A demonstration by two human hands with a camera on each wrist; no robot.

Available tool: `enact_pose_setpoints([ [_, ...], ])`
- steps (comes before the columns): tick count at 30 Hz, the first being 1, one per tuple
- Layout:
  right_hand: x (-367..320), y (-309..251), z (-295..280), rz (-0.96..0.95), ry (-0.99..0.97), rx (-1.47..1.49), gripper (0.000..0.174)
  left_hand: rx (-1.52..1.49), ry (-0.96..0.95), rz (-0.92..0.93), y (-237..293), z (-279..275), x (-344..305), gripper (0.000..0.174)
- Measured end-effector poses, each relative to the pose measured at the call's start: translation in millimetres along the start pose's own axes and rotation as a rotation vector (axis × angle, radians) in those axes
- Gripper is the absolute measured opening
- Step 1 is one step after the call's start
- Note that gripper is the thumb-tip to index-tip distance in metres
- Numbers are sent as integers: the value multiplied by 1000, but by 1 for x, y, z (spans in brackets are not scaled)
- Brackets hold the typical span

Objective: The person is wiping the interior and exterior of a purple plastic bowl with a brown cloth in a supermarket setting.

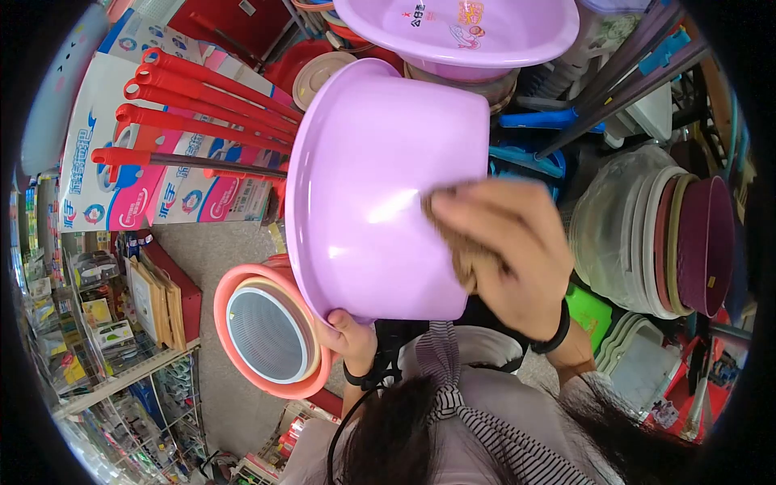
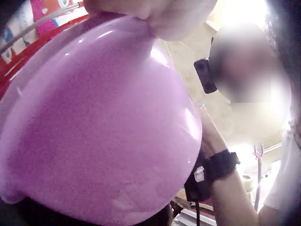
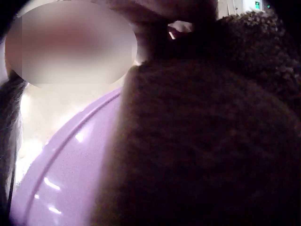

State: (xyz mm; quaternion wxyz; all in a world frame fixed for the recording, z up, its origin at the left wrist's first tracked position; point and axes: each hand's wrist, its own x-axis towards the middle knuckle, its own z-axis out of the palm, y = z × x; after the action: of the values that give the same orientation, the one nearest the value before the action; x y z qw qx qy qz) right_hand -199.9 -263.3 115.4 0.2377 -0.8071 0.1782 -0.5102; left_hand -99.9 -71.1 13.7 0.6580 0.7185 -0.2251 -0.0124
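A glossy light-purple plastic basin (image 1: 380,186) is held up on its side in front of the person, its rim toward the left in the head view. My left hand (image 1: 352,339) grips the rim at its lower edge, thumb on the outer wall. With curled fingers my right hand (image 1: 517,250) holds a brown cloth (image 1: 465,242) against the basin's wall near its base; the hand looks blurred. Dark cloth (image 3: 197,141) fills much of the right wrist view, beside the purple wall. In the left wrist view the basin (image 2: 103,122) takes up most of the picture.
Another purple basin (image 1: 517,40) stands at the top. Red-handled mop poles (image 1: 202,121) lean before printed boxes (image 1: 105,178) at left. Nested basins with a grey strainer (image 1: 267,335) sit lower left. Stacked tubs (image 1: 703,242) stand at right, near a green plastic item (image 1: 588,315).
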Motion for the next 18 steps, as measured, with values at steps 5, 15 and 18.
enact_pose_setpoints([
  [5,-60,-24,-7,-128,-283,50,47,-52,-49,8,0,-1,10,70],
  [15,-62,-26,-29,85,-304,447,35,52,69,90,16,-8,9,64],
  [18,-52,-37,-36,232,-236,407,30,20,111,218,27,-28,15,46],
])
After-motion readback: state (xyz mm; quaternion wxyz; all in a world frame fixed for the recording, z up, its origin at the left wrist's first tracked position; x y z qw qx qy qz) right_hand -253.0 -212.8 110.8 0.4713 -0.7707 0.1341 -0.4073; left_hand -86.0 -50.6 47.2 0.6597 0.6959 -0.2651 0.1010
